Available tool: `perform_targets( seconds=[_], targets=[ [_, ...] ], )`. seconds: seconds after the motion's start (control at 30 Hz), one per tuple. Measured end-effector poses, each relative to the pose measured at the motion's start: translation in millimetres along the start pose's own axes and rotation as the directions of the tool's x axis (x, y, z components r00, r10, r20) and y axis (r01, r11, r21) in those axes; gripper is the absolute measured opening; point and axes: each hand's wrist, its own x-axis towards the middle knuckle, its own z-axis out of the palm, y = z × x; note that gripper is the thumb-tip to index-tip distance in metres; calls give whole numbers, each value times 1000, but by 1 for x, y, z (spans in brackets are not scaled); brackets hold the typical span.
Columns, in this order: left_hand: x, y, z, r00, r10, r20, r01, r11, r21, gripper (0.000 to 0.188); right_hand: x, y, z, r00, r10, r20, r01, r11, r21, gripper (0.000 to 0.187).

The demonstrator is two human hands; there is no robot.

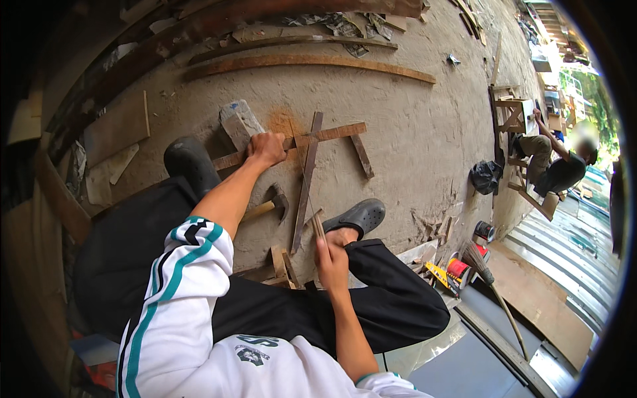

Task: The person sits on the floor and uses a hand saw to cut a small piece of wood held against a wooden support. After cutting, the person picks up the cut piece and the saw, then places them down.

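My left hand (267, 150) is closed around a brown wooden strip (342, 131), pressing it down beside a pale block (240, 121). A second, darker strip (306, 192) crosses under it, and a short wood piece (362, 156) lies by its right end. Nearer me, my right hand (330, 260) grips the wooden handle of a saw (318, 224). Its thin blade shows almost edge-on as a line reaching toward the held strip; whether it touches the wood I cannot tell. Between my feet lies a hammer (269, 206) with a wooden handle.
Orange sawdust (283, 121) is scattered beyond my left hand. Long curved boards (312, 60) lie farther off. To the right are a broom (479, 264), paint cans (485, 231), a yellow-handled handsaw (440, 277) and a black bag (486, 177). Another person (561, 166) sits at far right.
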Motion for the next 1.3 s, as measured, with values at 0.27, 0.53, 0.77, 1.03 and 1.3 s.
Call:
perform_targets(
  seconds=[0.27,0.53,0.77,1.03,1.3],
  targets=[
    [4,10,7,998,59,-33,-59,998,6,22,122,0,34,998,-45,-43,42,997,-62,57],
    [0,-3,9,1000,11,17,-12,999,36,23,-11,-13,-5,999,36,-26,-37,999,-35,53],
    [3,13,4,997,83,-11,-82,996,36,25,111,8,37,998,-9,-61,6,998,-55,56],
    [0,-2,13,1000,18,16,-19,999,32,20,-3,-8,-2,998,58,-10,-58,998,5,53],
    [7,9,10,995,93,-45,-92,995,29,21,141,8,37,999,-50,-8,50,999,-13,58]
  ],
)
